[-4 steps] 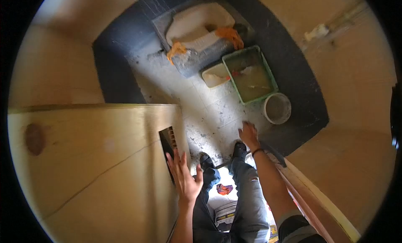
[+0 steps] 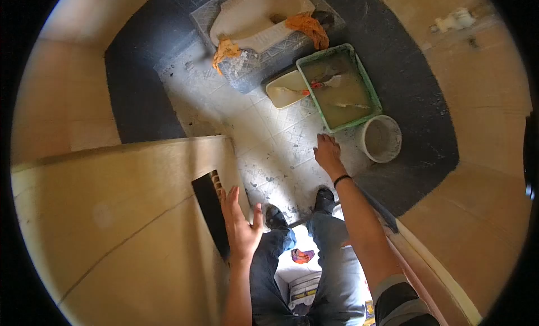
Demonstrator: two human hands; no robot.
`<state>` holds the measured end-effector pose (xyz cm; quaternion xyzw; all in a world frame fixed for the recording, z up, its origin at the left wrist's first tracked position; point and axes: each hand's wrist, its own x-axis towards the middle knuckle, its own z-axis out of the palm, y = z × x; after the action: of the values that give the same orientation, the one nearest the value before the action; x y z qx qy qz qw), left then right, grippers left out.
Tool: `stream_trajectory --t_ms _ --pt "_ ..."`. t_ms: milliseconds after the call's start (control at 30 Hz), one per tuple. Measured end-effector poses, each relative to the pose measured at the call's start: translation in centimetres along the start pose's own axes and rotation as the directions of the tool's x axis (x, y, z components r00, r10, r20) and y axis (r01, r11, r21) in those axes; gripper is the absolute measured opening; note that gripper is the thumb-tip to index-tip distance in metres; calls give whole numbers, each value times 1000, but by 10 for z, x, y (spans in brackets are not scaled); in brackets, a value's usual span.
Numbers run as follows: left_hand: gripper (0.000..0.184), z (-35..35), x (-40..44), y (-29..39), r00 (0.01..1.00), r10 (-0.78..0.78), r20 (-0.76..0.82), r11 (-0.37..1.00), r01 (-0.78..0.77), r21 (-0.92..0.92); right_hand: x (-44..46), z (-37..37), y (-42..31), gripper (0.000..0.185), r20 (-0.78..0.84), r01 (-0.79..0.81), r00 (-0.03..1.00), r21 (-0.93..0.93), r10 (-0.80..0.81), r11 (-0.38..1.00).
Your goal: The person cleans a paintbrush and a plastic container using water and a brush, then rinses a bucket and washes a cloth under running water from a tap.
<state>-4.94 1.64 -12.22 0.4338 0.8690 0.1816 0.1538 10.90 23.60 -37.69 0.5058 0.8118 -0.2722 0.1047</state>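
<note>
My left hand (image 2: 242, 228) is raised with its fingers apart and holds nothing. It is beside a dark rectangular patch (image 2: 210, 213) with a ribbed brown edge, on the yellow door-like panel (image 2: 123, 225); whether it touches the panel I cannot tell. My right hand (image 2: 328, 153) reaches forward above the tiled floor, fingers loosely bent and nothing visible in them. Closest to it are a green-rimmed tub (image 2: 377, 104) of murky water with tools lying in it and a round whitish bucket (image 2: 396, 139). A small cream basin (image 2: 278, 96) with a red-and-white tool adjoins the tub.
A squat toilet (image 2: 236, 17) on a raised tiled step stands at the back, with orange cloths (image 2: 309, 29) on it. Dark grey bands (image 2: 140, 101) run along the lower walls. A pipe fitting (image 2: 455, 21) juts from the right wall. A colourful cloth (image 2: 302, 256) lies behind my feet.
My right hand has moved forward, closer to the tub. My left hand has shifted slightly left. The camera view has tilted, and the basins appear higher in the picture.
</note>
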Motion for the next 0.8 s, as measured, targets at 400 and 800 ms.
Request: stream_trajectory --t_ms 400,800 --pt "32 214 213 -77 896 340 286 913 -387 128 246 79 16 17 -237 318 784 -641 -574 699" --pt "50 327 260 -164 937 -34 347 998 12 65 238 105 16 11 -227 559 540 -623 -811 547"
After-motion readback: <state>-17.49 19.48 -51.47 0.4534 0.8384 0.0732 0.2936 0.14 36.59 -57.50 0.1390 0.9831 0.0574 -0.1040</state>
